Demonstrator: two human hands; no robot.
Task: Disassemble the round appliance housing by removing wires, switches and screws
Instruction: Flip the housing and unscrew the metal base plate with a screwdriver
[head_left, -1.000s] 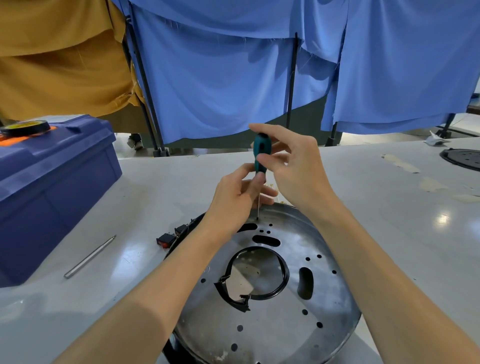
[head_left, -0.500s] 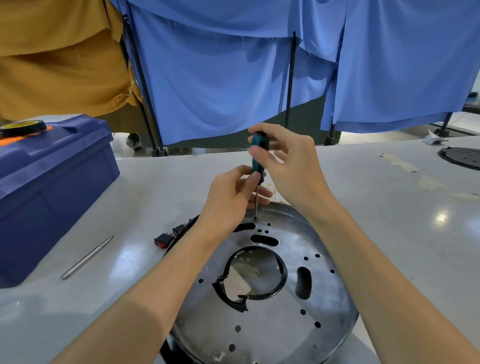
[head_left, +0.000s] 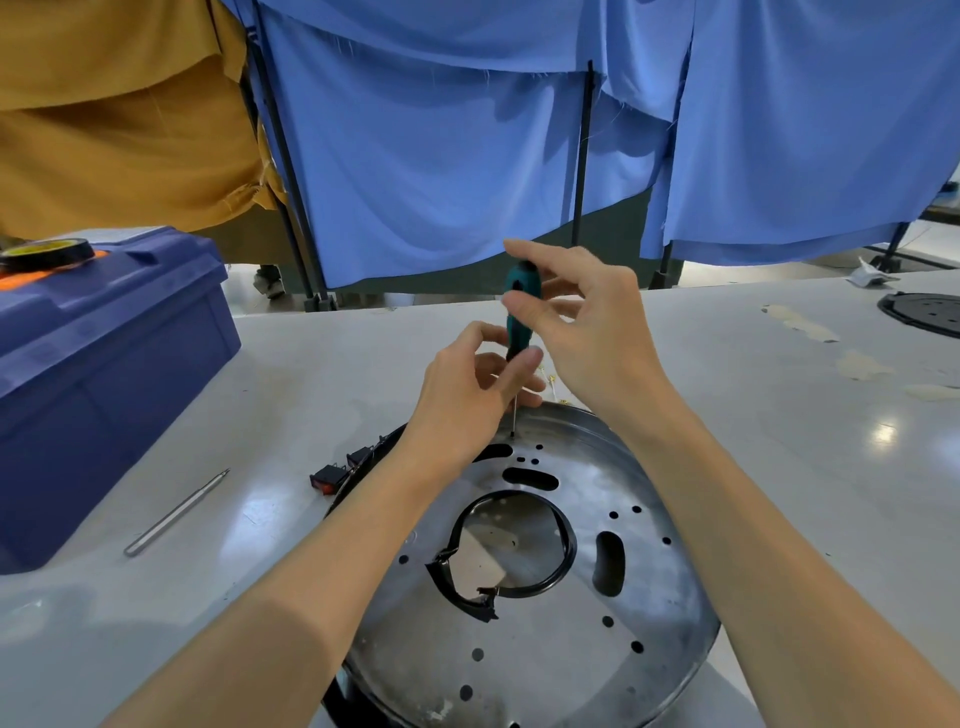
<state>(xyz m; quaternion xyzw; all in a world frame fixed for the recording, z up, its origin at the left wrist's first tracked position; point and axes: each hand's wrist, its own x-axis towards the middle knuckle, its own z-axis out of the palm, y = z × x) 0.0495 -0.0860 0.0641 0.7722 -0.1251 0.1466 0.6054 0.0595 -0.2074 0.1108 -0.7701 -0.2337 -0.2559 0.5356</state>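
Observation:
The round metal housing (head_left: 545, 644) lies flat on the table in front of me, with several holes and a black ring (head_left: 566, 566) around its central opening. A teal-handled screwdriver (head_left: 521, 312) stands upright, its thin tip touching the housing's far edge. My right hand (head_left: 587, 332) pinches the top of the handle with thumb and forefinger, the other fingers spread. My left hand (head_left: 467, 400) steadies the lower handle and shaft with its fingertips. Black switches with a red face (head_left: 332, 475) on wires hang out at the housing's left side.
A blue toolbox (head_left: 104, 364) stands at the left with a roll of tape (head_left: 47, 254) on its lid. A loose metal rod (head_left: 176, 512) lies on the table beside it. Another black round part (head_left: 924, 312) sits far right. Blue and yellow cloths hang behind.
My right hand's fingers have loosened and shifted round the screwdriver handle, the grip now at its top. The screwdriver tip stays at the same spot on the housing.

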